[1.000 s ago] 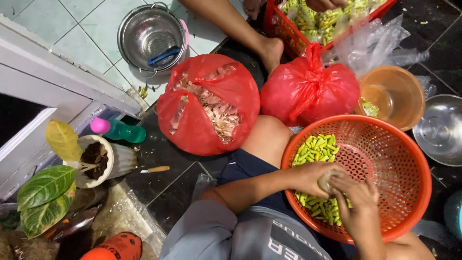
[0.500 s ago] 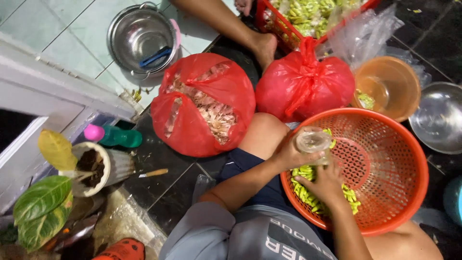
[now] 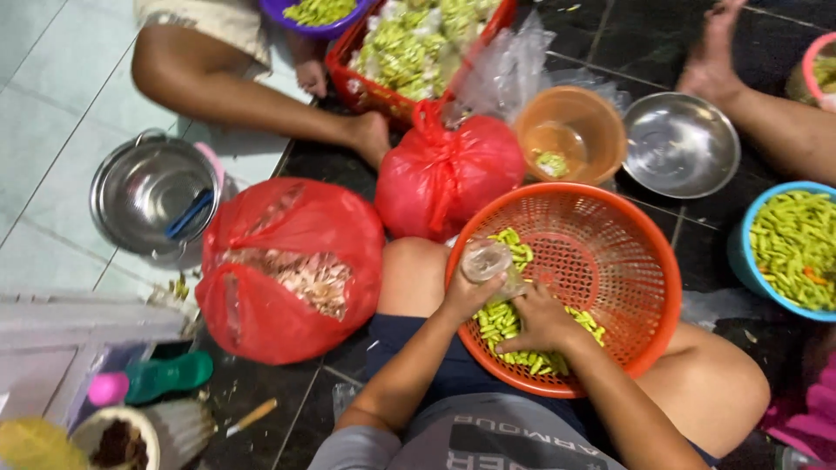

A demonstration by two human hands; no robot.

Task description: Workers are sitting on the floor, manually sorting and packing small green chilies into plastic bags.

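A small clear plastic cup (image 3: 486, 259) sits tilted at centre frame, over the round orange mesh basket's (image 3: 636, 261) left rim. Green chilies (image 3: 505, 320) lie heaped in the basket's lower left.

We count: 2 red bags (image 3: 292, 270) (image 3: 448, 170); 2 steel bowls (image 3: 148, 191) (image 3: 679, 144); 1 orange basket (image 3: 610, 261); 1 orange bowl (image 3: 570, 130); 1 red crate (image 3: 366, 91); 1 blue bowl (image 3: 740, 252); 1 purple bowl (image 3: 322, 30); 2 hands at basket, left hand (image 3: 470, 292), right hand (image 3: 540, 318).

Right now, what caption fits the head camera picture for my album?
Left hand holds a small clear cup while right hand digs into green chilies in an orange basket.
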